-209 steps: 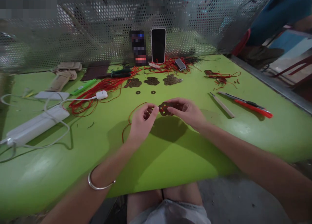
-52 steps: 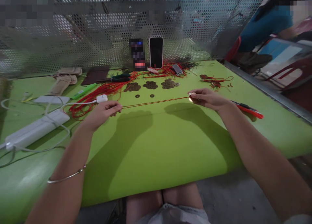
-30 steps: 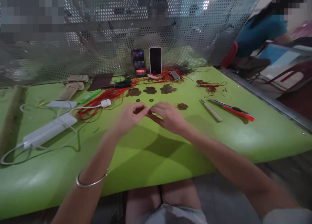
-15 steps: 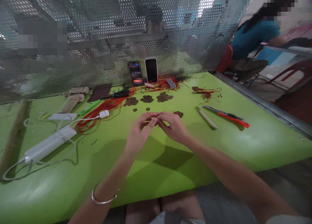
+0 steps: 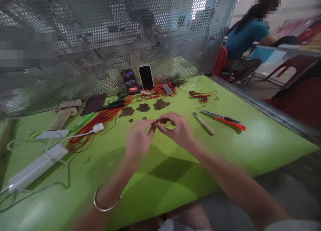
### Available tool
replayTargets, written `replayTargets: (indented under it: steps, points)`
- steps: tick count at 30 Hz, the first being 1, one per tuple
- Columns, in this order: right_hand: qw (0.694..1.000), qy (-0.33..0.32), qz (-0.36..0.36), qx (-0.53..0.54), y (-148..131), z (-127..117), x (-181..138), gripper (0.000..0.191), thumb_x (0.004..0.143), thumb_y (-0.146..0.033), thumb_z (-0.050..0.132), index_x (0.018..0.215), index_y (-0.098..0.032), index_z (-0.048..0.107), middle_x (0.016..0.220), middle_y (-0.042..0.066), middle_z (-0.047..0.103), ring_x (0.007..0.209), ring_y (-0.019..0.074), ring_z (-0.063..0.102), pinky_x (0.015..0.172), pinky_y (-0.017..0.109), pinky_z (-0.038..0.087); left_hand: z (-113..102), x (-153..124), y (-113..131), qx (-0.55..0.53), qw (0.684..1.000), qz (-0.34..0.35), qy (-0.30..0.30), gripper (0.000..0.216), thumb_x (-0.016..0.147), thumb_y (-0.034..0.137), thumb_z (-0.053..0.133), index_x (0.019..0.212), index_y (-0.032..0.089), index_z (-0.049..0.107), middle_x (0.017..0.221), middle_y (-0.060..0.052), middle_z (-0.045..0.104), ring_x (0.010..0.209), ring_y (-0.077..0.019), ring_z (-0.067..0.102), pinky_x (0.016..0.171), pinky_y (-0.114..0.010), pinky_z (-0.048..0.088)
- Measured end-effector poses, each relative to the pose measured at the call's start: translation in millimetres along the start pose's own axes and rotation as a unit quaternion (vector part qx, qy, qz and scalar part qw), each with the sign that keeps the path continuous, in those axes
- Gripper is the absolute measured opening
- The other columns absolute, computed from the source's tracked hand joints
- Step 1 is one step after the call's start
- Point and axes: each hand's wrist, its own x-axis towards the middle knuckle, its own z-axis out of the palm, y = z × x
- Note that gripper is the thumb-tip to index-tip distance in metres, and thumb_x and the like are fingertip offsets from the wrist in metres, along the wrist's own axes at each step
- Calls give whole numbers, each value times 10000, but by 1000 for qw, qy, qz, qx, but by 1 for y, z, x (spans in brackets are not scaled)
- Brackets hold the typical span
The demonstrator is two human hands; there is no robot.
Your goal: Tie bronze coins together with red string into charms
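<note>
Above the middle of the green table (image 5: 140,184), my left hand (image 5: 139,137) and my right hand (image 5: 179,130) meet at the fingertips. Both pinch a red cord (image 5: 155,121), of which only a tiny dark-red bit shows now. Just beyond the hands lie flower-shaped clusters of old brown coins (image 5: 143,107), and a loose holed coin (image 5: 131,120) is near my left hand. More brown coins are partly hidden behind my right hand. Motion blurs my left hand a little.
On the right lie a red-and-black utility knife (image 5: 233,121) and a pale slim tool (image 5: 204,124). Left are red cords (image 5: 100,119), a white power strip (image 5: 37,167) and its cable. A phone (image 5: 146,77) leans on the perforated metal screen (image 5: 100,30). A person (image 5: 247,36) sits beyond.
The view has turned slightly right. My left hand has rolled so its back shows more, and the red cord ends visible above the fingertips are now mostly hidden.
</note>
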Motion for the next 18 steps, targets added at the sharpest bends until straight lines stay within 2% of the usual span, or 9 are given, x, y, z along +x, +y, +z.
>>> replayTargets:
  steps: [4, 8, 10, 12, 15, 18]
  points:
    - [999, 33, 6, -11, 5, 1, 2, 118, 830, -318, 606, 829, -215, 663, 752, 25, 680, 662, 144, 620, 621, 274, 506, 3, 10, 8, 106, 993, 49, -26, 202, 837, 194, 518, 919, 207, 701, 836, -87, 697, 808, -249, 614, 742, -366, 443]
    - [998, 52, 18, -15, 9, -1, 5, 172, 845, -367, 579, 796, -226, 664, 752, 29, 686, 648, 149, 624, 621, 290, 518, 6, 18, 10, 107, 993, 50, -17, 195, 846, 252, 522, 914, 238, 704, 833, -72, 705, 812, -243, 625, 757, -366, 454]
    - [998, 51, 38, 11, 12, -2, 7, 183, 836, -379, 587, 793, -217, 661, 750, 30, 685, 643, 146, 628, 611, 283, 522, 8, 20, 8, 54, 998, 21, -6, 179, 832, 287, 553, 912, 249, 709, 867, -59, 717, 832, -240, 638, 778, -368, 468]
    - [995, 45, 73, 56, 16, -2, 8, 194, 823, -388, 598, 805, -204, 657, 746, 31, 686, 641, 146, 635, 605, 276, 525, 11, 22, 6, -48, 998, -35, -9, 176, 807, 324, 594, 909, 247, 714, 893, -49, 726, 836, -232, 654, 788, -365, 490]
    - [985, 34, 123, 118, 22, 1, 7, 229, 801, -415, 615, 815, -189, 647, 746, 35, 687, 656, 150, 643, 610, 275, 529, 13, 23, 2, -232, 963, -126, -42, 195, 757, 365, 653, 876, 225, 718, 859, -42, 734, 795, -208, 674, 770, -342, 526]
    - [981, 15, 131, 144, 24, 5, 7, 250, 804, -427, 607, 818, -180, 641, 756, 40, 685, 673, 149, 644, 626, 273, 531, 16, 22, -2, -322, 929, -176, -55, 197, 712, 369, 695, 813, 200, 714, 807, -50, 736, 763, -192, 680, 780, -336, 540]
